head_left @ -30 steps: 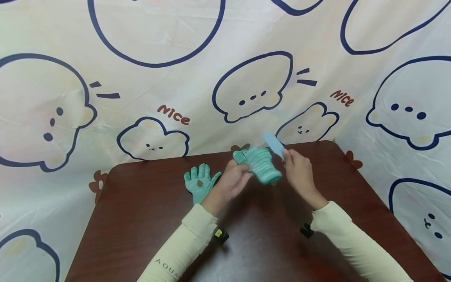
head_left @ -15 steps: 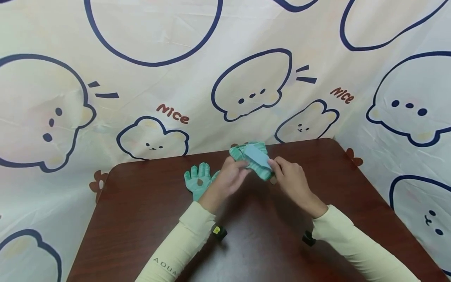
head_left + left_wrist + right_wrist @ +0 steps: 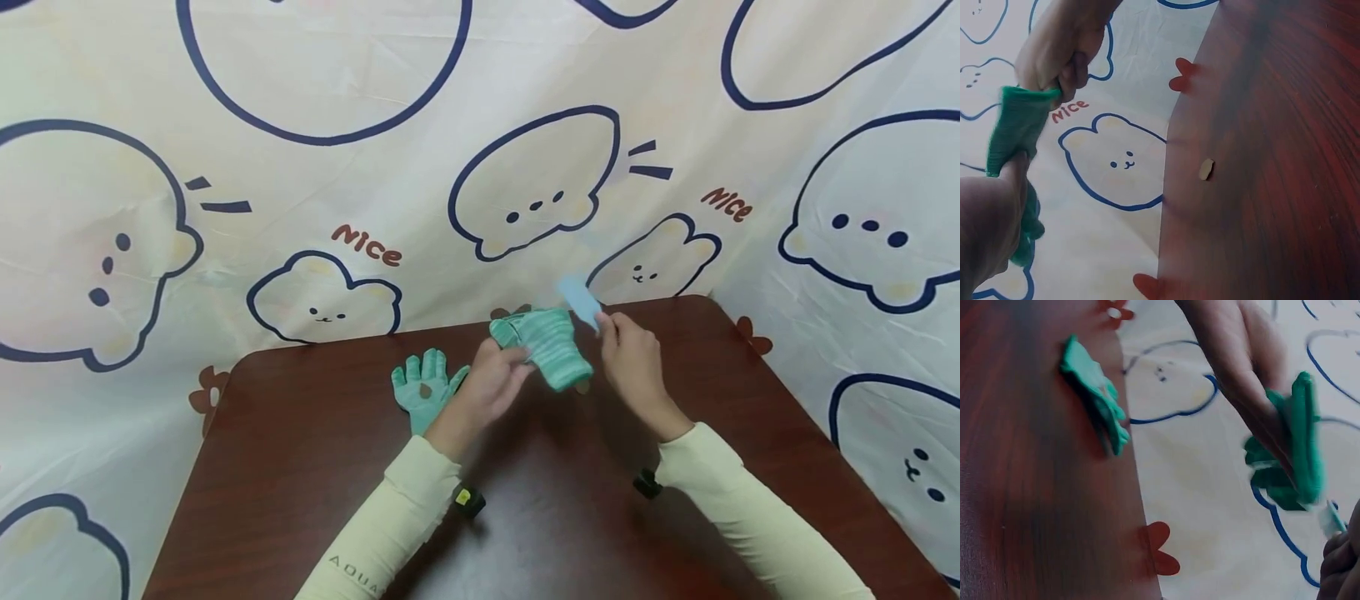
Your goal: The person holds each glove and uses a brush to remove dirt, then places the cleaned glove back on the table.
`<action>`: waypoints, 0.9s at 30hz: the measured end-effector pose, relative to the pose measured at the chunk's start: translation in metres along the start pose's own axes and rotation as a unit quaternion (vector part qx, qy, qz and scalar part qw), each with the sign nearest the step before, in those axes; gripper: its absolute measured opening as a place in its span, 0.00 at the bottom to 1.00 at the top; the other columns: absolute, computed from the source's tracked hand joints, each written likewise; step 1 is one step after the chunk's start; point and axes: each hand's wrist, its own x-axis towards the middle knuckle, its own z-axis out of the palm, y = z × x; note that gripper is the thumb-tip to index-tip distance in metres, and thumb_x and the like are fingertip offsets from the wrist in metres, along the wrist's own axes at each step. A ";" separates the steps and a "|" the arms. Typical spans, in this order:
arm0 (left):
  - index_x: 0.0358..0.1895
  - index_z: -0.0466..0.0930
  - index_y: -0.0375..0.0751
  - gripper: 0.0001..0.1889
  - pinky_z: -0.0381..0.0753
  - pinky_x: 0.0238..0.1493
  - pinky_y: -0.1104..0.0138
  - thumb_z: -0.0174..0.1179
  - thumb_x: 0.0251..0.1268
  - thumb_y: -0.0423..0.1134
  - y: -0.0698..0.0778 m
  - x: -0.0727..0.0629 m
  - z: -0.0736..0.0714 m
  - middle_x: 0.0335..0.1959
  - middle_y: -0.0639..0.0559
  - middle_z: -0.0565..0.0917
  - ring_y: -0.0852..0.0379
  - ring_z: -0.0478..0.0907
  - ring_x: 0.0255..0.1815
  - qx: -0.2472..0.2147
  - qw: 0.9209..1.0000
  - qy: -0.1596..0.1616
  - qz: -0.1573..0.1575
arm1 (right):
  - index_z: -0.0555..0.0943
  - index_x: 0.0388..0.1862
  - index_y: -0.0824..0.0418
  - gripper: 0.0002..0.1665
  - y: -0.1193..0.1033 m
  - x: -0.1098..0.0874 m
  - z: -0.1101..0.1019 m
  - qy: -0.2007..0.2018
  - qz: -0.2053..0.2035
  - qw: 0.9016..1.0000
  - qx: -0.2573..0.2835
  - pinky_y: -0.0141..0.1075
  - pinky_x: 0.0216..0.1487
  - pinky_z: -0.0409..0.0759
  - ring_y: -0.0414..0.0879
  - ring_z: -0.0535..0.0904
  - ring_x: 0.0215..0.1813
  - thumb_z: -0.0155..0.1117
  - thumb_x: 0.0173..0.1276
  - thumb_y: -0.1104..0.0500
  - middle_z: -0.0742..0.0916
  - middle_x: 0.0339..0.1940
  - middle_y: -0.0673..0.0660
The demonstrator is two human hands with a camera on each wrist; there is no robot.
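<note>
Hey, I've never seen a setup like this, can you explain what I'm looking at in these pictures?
There's no machine here, just a person's two bare hands. The wide view comes from a camera worn on the head, looking forward and down. The other two come from cameras worn on the left and right wrists. The left grip holds up a green glove. The right grip holds a flat light-blue item near it; I can't tell exactly what. On the table lie another green glove and a small tan piece.
</note>
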 end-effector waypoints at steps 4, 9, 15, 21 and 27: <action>0.76 0.45 0.26 0.31 0.51 0.83 0.48 0.41 0.71 0.17 0.001 0.000 0.000 0.73 0.39 0.58 0.46 0.54 0.78 -0.004 1.000 0.004 0.010 | 0.79 0.36 0.65 0.31 0.004 -0.001 -0.006 -0.002 0.012 0.999 0.041 0.38 0.24 0.68 0.50 0.71 0.24 0.44 0.84 0.40 0.82 0.25 0.60; 0.71 0.52 0.26 0.25 0.51 0.83 0.49 0.41 0.73 0.18 0.004 0.002 -0.001 0.66 0.43 0.62 0.48 0.57 0.74 -0.016 1.000 0.010 0.011 | 0.80 0.36 0.60 0.31 -0.005 -0.015 -0.006 -0.077 -0.019 0.994 0.071 0.36 0.23 0.68 0.48 0.72 0.23 0.46 0.81 0.36 0.81 0.23 0.55; 0.75 0.56 0.30 0.27 0.59 0.81 0.52 0.45 0.76 0.22 0.003 0.002 -0.003 0.77 0.43 0.63 0.50 0.59 0.79 0.033 0.999 0.006 -0.005 | 0.80 0.37 0.57 0.28 -0.016 -0.024 -0.001 -0.131 -0.032 0.990 0.045 0.36 0.24 0.72 0.43 0.76 0.22 0.52 0.78 0.35 0.83 0.19 0.50; 0.77 0.55 0.30 0.29 0.60 0.80 0.49 0.43 0.74 0.21 -0.002 0.000 -0.003 0.79 0.40 0.63 0.46 0.60 0.79 0.045 0.999 -0.011 0.001 | 0.82 0.42 0.61 0.29 -0.015 -0.016 0.000 -0.106 -0.025 0.994 0.019 0.38 0.24 0.74 0.44 0.76 0.21 0.52 0.79 0.36 0.84 0.21 0.54; 0.77 0.54 0.30 0.30 0.60 0.80 0.49 0.42 0.73 0.19 -0.002 -0.002 0.000 0.79 0.39 0.62 0.45 0.59 0.80 0.030 1.000 -0.004 0.003 | 0.81 0.44 0.64 0.32 -0.012 -0.006 0.000 -0.089 -0.001 0.996 0.021 0.37 0.23 0.73 0.46 0.75 0.22 0.51 0.79 0.35 0.83 0.23 0.57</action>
